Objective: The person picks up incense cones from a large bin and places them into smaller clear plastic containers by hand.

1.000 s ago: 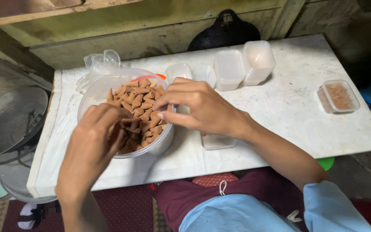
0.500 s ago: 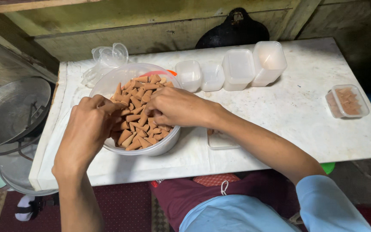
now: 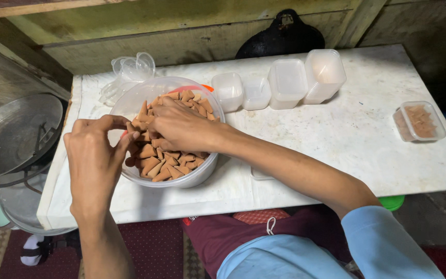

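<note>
Cones (image 3: 167, 165) of brown incense are filling a round translucent plastic tub (image 3: 130, 103) that is sitting near the left end of a white marble-topped table (image 3: 347, 139). The right hand (image 3: 179, 126) is lying palm-down inside the tub, its fingers curling narrowly among the cones, though whether it is gripping any cannot be told. The left hand (image 3: 93, 160) is hovering at the tub's left rim, fingertips pinching together at the edge over the cones; what they are holding, if anything, is hidden. Just behind the tub, a heap of clear lids (image 3: 127, 70) is lying by the wall. Four empty rectangular plastic containers (image 3: 285, 82) are standing in a row to the tub's right, well apart from a small clear box (image 3: 419, 121) packed with cones near the table's right end. Another clear container (image 3: 260, 175) is peeking out under the right forearm. A metal pan (image 3: 11, 134) is sitting off the table's left edge.
</note>
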